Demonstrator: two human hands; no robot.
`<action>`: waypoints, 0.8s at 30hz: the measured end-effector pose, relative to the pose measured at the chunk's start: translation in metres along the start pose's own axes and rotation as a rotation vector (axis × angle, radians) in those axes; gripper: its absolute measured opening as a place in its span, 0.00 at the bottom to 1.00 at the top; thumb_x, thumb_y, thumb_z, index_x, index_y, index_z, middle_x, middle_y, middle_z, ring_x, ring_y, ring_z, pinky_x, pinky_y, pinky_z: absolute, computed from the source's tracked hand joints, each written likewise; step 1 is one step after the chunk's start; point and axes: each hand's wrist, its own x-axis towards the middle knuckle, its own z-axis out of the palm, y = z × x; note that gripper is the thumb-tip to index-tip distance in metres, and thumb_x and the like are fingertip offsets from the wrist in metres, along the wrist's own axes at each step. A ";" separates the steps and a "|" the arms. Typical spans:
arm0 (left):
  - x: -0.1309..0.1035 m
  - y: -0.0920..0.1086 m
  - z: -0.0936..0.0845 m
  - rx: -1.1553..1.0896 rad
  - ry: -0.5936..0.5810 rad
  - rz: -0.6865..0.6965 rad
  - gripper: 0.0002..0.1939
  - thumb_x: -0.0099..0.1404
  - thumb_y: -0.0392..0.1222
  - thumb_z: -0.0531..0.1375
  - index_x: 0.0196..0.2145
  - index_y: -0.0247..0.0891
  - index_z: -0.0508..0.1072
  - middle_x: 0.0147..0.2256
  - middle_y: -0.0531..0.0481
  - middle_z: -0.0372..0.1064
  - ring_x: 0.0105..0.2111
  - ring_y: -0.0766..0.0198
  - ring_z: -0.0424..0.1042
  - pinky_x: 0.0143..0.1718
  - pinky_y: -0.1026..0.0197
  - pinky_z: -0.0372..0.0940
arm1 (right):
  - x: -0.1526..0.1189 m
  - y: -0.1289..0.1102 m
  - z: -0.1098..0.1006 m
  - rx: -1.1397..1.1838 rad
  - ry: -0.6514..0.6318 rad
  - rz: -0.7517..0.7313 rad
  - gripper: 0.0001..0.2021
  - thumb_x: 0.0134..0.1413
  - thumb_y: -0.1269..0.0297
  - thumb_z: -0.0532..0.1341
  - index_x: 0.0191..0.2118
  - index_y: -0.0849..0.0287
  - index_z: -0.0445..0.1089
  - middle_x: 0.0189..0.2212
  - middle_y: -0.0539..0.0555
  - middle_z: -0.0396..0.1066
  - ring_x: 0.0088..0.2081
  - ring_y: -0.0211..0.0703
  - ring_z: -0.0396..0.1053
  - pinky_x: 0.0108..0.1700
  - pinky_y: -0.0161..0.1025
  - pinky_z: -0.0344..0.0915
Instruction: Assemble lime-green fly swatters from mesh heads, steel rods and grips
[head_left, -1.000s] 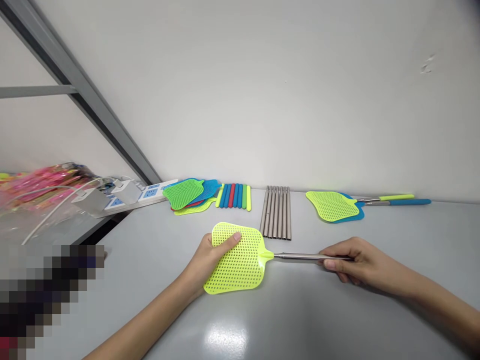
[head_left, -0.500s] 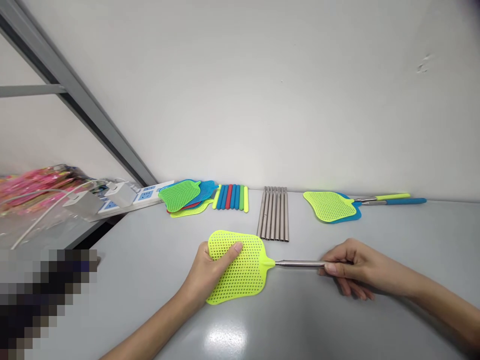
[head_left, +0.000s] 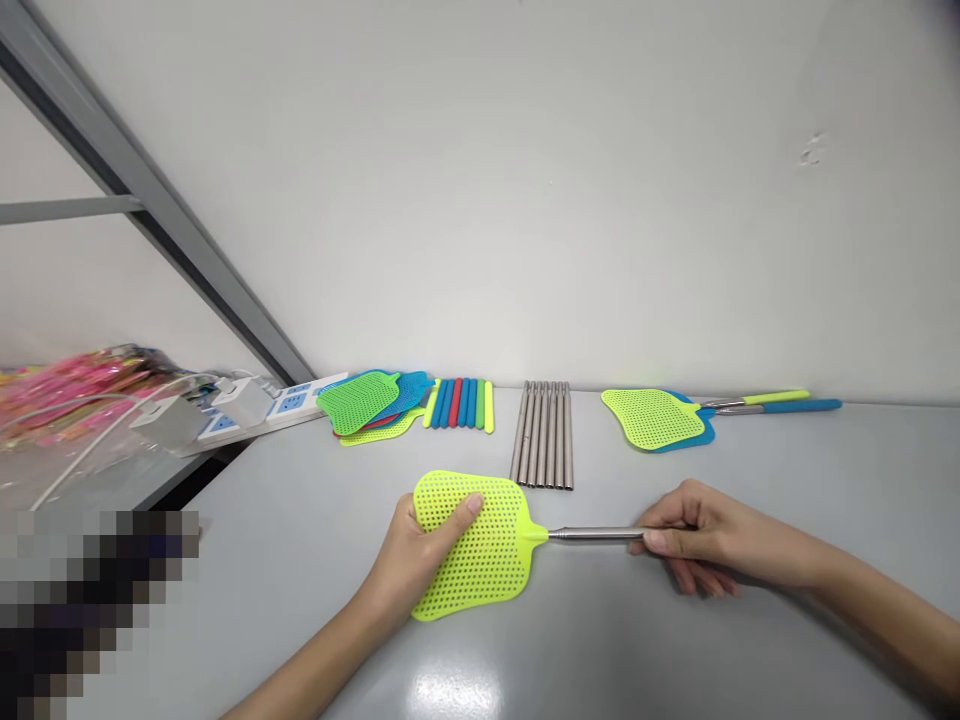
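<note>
A yellow-green fly swatter head (head_left: 480, 555) is gripped by the fingers of the left hand (head_left: 427, 550), thumb on top. The metal rod (head_left: 596, 534) joined to its neck is pinched at the far end between thumb and fingers of the right hand (head_left: 694, 540) (the lower fingers are left loosely curled). Both are held over a grey desk (head_left: 600, 640). Beyond them, metal tubes (head_left: 541, 435) are lined up side by side; to their left are coloured grips (head_left: 459, 404) and piled swatter heads (head_left: 360, 402), then a power strip (head_left: 292, 402). To the right, two complete swatters (head_left: 656, 420) are overlapped.
</note>
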 end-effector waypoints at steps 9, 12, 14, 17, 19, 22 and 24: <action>-0.011 0.009 0.001 0.026 -0.004 -0.022 0.12 0.46 0.45 0.64 0.29 0.36 0.73 0.25 0.47 0.74 0.26 0.53 0.73 0.25 0.58 0.69 | -0.002 -0.002 -0.008 0.115 -0.039 0.026 0.16 0.45 0.56 0.60 0.33 0.67 0.72 0.15 0.50 0.67 0.12 0.27 0.57 0.12 0.24 0.49; -0.014 0.013 0.003 0.033 0.013 -0.019 0.12 0.45 0.44 0.65 0.27 0.36 0.73 0.25 0.47 0.74 0.27 0.53 0.73 0.27 0.58 0.69 | -0.003 -0.004 -0.009 0.145 -0.050 0.051 0.15 0.46 0.57 0.60 0.32 0.67 0.72 0.14 0.50 0.67 0.12 0.27 0.57 0.11 0.24 0.49; -0.014 0.012 0.004 0.025 0.019 -0.017 0.11 0.45 0.44 0.65 0.26 0.36 0.73 0.26 0.46 0.74 0.27 0.53 0.73 0.28 0.58 0.69 | -0.005 -0.007 -0.008 0.151 -0.049 0.064 0.14 0.46 0.58 0.60 0.31 0.67 0.72 0.14 0.50 0.67 0.12 0.27 0.58 0.11 0.24 0.50; -0.012 0.009 0.005 0.001 0.015 -0.026 0.11 0.46 0.45 0.64 0.26 0.36 0.74 0.26 0.46 0.74 0.27 0.53 0.73 0.27 0.59 0.69 | -0.008 -0.012 -0.008 0.143 -0.048 0.079 0.14 0.47 0.58 0.59 0.31 0.66 0.72 0.15 0.50 0.67 0.12 0.27 0.58 0.12 0.24 0.50; -0.010 0.005 0.005 -0.019 0.009 -0.038 0.11 0.46 0.44 0.64 0.27 0.36 0.74 0.26 0.46 0.74 0.27 0.53 0.73 0.27 0.59 0.69 | -0.009 -0.014 -0.008 0.130 -0.043 0.098 0.14 0.47 0.58 0.59 0.31 0.66 0.72 0.15 0.50 0.67 0.12 0.27 0.58 0.12 0.24 0.51; -0.008 0.002 0.005 -0.033 0.006 -0.049 0.11 0.47 0.44 0.64 0.28 0.35 0.73 0.26 0.46 0.74 0.27 0.54 0.73 0.28 0.59 0.69 | -0.010 -0.014 -0.006 0.143 -0.027 0.138 0.13 0.46 0.58 0.59 0.29 0.65 0.72 0.14 0.50 0.67 0.12 0.28 0.58 0.12 0.24 0.50; -0.007 0.000 0.005 -0.029 0.010 -0.049 0.11 0.47 0.44 0.64 0.28 0.35 0.73 0.27 0.46 0.74 0.27 0.54 0.73 0.28 0.59 0.69 | -0.010 -0.013 -0.003 0.176 -0.013 0.161 0.13 0.46 0.58 0.60 0.28 0.65 0.72 0.14 0.50 0.67 0.12 0.28 0.58 0.11 0.24 0.49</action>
